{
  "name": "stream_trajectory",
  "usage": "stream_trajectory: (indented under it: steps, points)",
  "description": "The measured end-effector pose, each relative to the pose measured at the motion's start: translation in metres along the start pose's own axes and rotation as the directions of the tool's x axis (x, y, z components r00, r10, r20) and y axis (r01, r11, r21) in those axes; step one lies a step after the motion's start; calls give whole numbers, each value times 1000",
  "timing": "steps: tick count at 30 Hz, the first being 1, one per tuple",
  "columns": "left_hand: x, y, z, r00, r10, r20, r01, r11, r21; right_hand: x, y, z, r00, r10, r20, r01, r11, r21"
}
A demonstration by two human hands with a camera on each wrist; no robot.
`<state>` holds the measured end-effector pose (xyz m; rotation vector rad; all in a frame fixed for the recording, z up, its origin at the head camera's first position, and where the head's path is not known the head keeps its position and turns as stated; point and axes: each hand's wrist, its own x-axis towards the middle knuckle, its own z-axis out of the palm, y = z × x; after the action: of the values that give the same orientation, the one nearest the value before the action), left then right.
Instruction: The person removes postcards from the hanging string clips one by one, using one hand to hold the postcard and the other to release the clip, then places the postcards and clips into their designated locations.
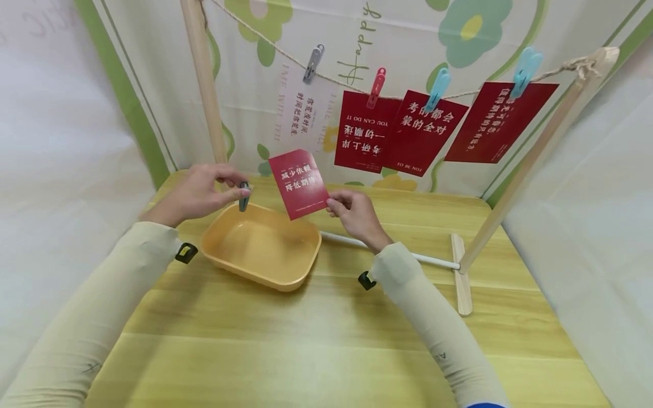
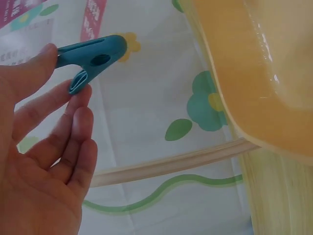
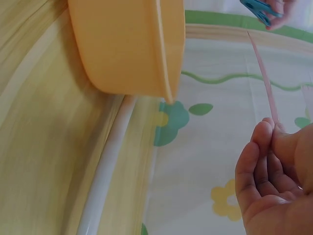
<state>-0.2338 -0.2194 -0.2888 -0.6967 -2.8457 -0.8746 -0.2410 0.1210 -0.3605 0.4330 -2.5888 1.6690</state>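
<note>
My left hand (image 1: pixel 206 191) pinches a dark teal clothespin (image 1: pixel 244 196) between thumb and fingertips, above the back left rim of the orange basin (image 1: pixel 265 281). In the left wrist view the clothespin (image 2: pixel 95 58) points away from the palm. A red card (image 1: pixel 300 184) with white lettering is held by its lower right corner in my right hand (image 1: pixel 357 214). The right wrist view shows that card (image 3: pixel 264 78) nearly edge-on between thumb and fingers. Card and clothespin are apart. Behind them runs a twine line (image 1: pixel 265 38).
Red cards hang from the line by a red clothespin (image 1: pixel 376 88) and light blue clothespins (image 1: pixel 439 89). A grey clothespin (image 1: pixel 313 63) holds a pale card (image 1: pixel 306 113). Wooden posts (image 1: pixel 204 79) carry the twine at both sides. A white rod (image 1: pixel 433 260) lies low across the table (image 1: pixel 306 351).
</note>
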Motion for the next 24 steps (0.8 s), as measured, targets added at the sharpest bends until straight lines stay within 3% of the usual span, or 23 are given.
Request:
stream_trajectory:
  steps: [10,18,24]
  points:
    - [4,-10,22,997,-9,72,2,994,106,-9,8,-15,999,40,-35,-40,999,-1]
    - [7,-14,35,991,45,123,-63,988,144,-17,21,-26,995,68,-69,-68,998,16]
    - [11,-15,42,983,14,181,-47,983,179,-24,33,-35,991,98,-92,-99,995,0]
